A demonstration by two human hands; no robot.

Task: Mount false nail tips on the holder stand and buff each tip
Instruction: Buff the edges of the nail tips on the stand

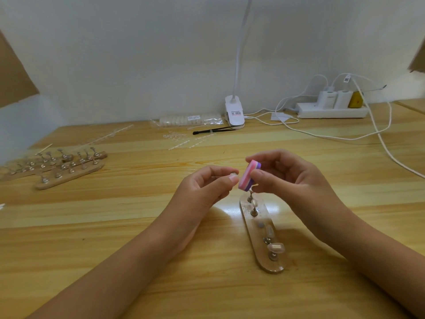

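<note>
My right hand point(289, 178) pinches a small pink and purple buffer block point(248, 177) between thumb and fingers, above the far end of a wooden holder stand point(254, 231). My left hand point(207, 187) pinches a clear false nail tip point(234, 174) at its fingertips, right against the block's pink face. The stand lies lengthwise on the table below my right hand. Several metal pegs stand on it. A clear nail tip point(276, 247) sits on a near peg, and another tip point(269, 231) lies mid-stand.
Other wooden stands with pegs point(69, 166) lie at the far left. Loose clear tips and strips point(181, 139), a packet of tips point(190, 119), a black tool point(213, 130), a clip lamp point(234, 111) and a power strip with cables point(331, 109) line the back of the wooden table point(115, 226).
</note>
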